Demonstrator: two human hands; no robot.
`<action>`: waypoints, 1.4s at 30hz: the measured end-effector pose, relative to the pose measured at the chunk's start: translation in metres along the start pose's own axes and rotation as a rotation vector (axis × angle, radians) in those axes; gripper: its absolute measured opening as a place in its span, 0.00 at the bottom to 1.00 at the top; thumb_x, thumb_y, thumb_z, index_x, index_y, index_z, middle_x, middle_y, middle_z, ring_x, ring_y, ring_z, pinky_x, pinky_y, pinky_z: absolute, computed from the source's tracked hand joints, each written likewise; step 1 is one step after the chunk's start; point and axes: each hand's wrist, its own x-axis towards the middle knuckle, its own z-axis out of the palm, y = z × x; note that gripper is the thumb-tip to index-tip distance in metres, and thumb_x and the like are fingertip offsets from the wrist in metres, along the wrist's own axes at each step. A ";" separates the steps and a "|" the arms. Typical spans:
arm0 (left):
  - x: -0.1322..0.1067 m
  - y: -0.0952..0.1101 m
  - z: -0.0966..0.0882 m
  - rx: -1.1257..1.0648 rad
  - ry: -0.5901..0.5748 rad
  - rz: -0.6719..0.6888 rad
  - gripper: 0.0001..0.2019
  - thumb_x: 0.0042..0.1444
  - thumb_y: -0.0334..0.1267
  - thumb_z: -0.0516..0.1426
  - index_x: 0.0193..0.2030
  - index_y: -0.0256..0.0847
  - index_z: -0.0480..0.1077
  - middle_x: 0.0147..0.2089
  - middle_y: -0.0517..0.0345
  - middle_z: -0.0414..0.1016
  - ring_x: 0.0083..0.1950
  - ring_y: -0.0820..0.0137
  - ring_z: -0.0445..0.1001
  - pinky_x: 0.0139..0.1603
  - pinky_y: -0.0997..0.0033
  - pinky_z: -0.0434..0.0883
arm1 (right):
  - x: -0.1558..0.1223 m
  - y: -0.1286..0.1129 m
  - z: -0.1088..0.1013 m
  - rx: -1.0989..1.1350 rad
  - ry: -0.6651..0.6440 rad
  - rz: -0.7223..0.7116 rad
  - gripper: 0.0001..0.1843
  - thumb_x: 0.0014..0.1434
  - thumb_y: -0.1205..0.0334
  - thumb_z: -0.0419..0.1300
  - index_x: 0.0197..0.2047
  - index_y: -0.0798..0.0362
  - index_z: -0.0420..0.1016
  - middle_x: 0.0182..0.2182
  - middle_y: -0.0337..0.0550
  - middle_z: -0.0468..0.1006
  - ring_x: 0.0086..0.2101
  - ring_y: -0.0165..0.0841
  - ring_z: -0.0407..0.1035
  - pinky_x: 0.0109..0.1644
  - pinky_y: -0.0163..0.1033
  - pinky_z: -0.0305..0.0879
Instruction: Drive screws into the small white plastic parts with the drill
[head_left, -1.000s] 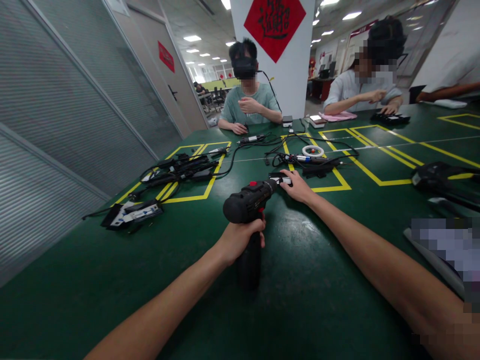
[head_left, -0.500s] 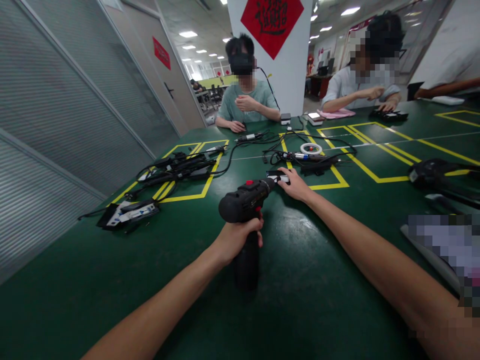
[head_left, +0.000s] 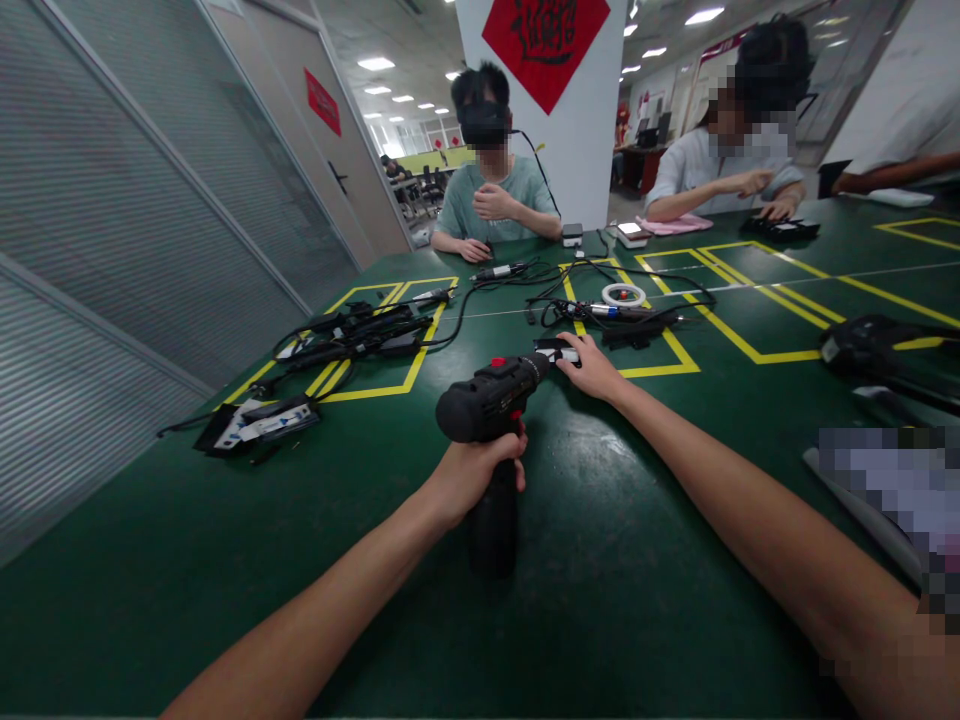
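My left hand (head_left: 474, 472) is wrapped round the grip of a black cordless drill (head_left: 491, 405) with a red switch on top. The drill stands upright on the green table (head_left: 225, 560) and its nose points away from me. My right hand (head_left: 594, 367) reaches past the drill's nose and its fingers close on a small black and white part (head_left: 556, 351) lying on the table just in front of the nose.
Yellow tape boxes mark the table. Black tools and tangled cables (head_left: 360, 335) lie at the left, a flat black and white piece (head_left: 259, 422) nearer me. A white tape roll (head_left: 623, 294) and a black device (head_left: 870, 345) sit to the right. Two people sit across the table.
Both hands and the drill keep their hold and place; only the view has shifted slightly.
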 end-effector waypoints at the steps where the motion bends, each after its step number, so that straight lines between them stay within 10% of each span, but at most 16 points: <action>1: 0.000 0.000 0.000 0.003 0.003 -0.001 0.08 0.48 0.36 0.59 0.36 0.37 0.69 0.31 0.60 0.70 0.23 0.72 0.71 0.29 0.70 0.68 | 0.000 0.000 0.000 -0.001 0.001 0.000 0.28 0.61 0.58 0.57 0.64 0.49 0.63 0.53 0.51 0.64 0.52 0.42 0.67 0.62 0.50 0.61; 42: 0.002 -0.007 -0.005 0.019 -0.028 0.003 0.08 0.52 0.35 0.58 0.39 0.37 0.68 0.34 0.61 0.70 0.25 0.73 0.72 0.31 0.69 0.66 | 0.000 0.002 0.002 0.009 0.026 -0.024 0.28 0.60 0.58 0.57 0.64 0.51 0.63 0.52 0.52 0.64 0.52 0.42 0.67 0.62 0.49 0.62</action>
